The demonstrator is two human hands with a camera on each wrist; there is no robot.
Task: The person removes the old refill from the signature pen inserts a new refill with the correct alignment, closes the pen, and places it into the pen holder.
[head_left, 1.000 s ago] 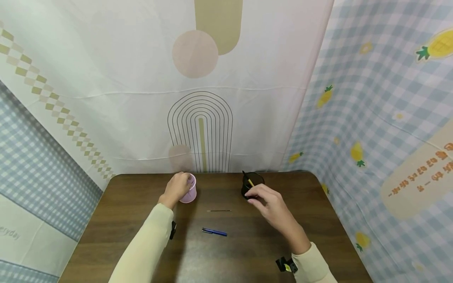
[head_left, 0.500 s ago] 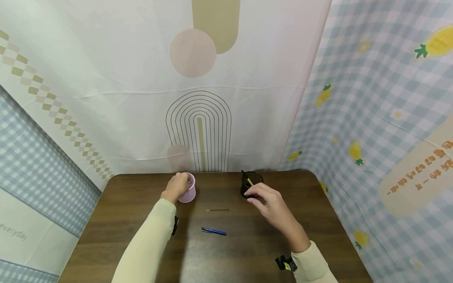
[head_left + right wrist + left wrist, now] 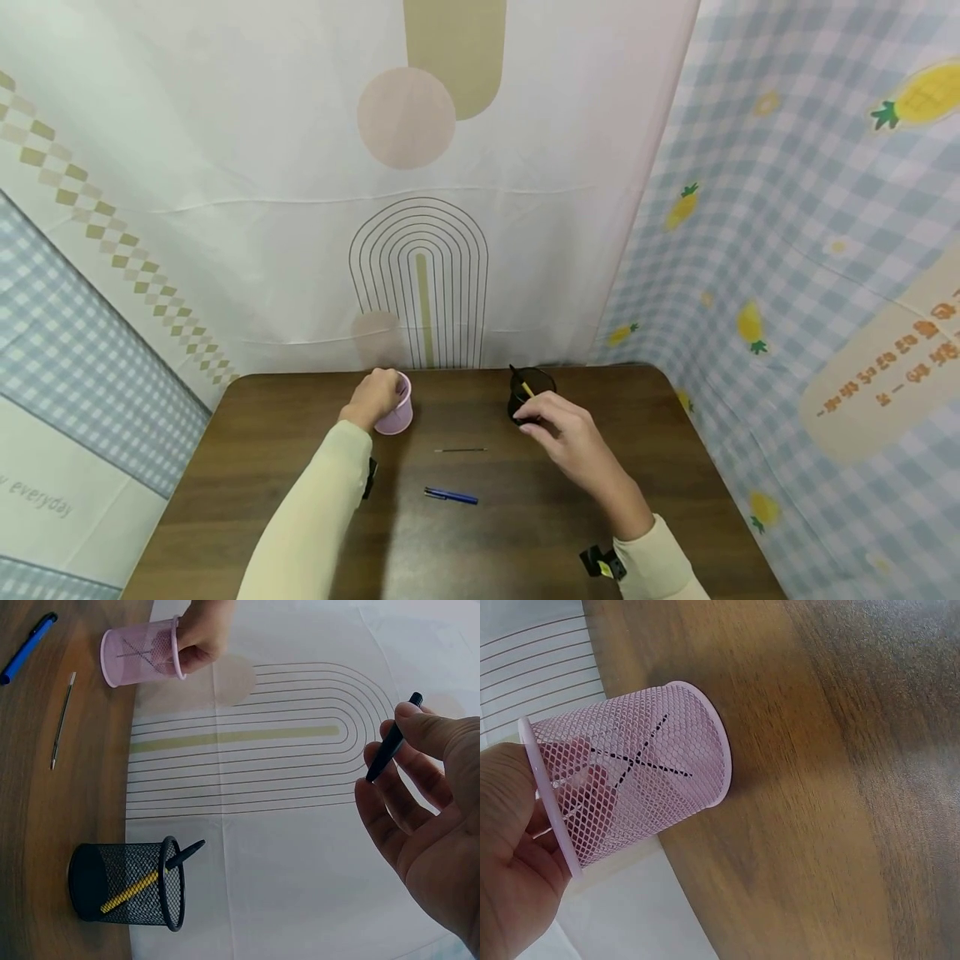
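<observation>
My left hand [image 3: 372,398] reaches over the rim of a pink mesh pen cup [image 3: 667,742]. Its fingers are inside the cup among two thin pen refills [image 3: 634,761] that cross each other, seen through the mesh. Whether the fingers pinch a refill cannot be made out. My right hand [image 3: 435,802] pinches a short black tapered pen piece [image 3: 388,746] between thumb and fingers. In the head view this hand is just in front of a black mesh pen cup [image 3: 131,862], where a yellow pen with a black end [image 3: 135,890] leans.
On the brown table [image 3: 300,500], a loose refill [image 3: 461,450] lies between the two cups. Closer to me lies a blue pen [image 3: 451,496]. A white patterned cloth [image 3: 540,250] hangs behind the table, and a blue checked cloth [image 3: 787,208] at the right.
The head view shifts slightly. Both hands stay almost where they were, the left at the pink cup, the right near the black cup.
</observation>
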